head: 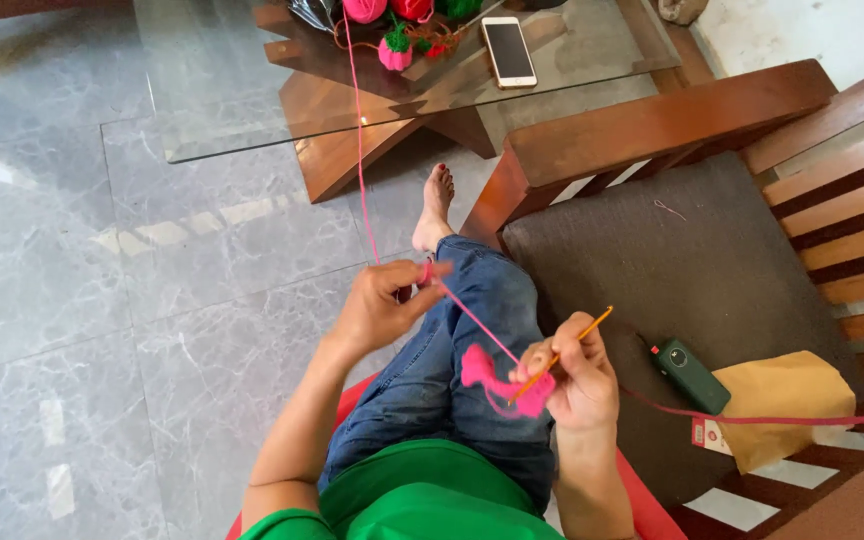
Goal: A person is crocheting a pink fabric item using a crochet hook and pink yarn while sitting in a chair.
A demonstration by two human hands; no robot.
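Note:
My left hand point(380, 305) is raised over my knee, its fingers pinched on a strand of pink yarn point(360, 150) that is wound round a finger. The strand runs up to a pink yarn ball point(364, 9) on the glass table and down to a small pink crochet piece point(497, 380). My right hand point(577, 378) grips that piece together with an orange crochet hook point(580, 334) that points up and to the right. Both hands are above my lap in blue jeans.
A glass-topped wooden table point(232, 90) stands ahead with yarn balls, small knitted pieces point(395, 50) and a white phone point(508, 50). To my right is a wooden sofa with a dark cushion point(692, 260), a green device point(690, 374) and a tan paper bag point(782, 400). Grey marble floor lies left.

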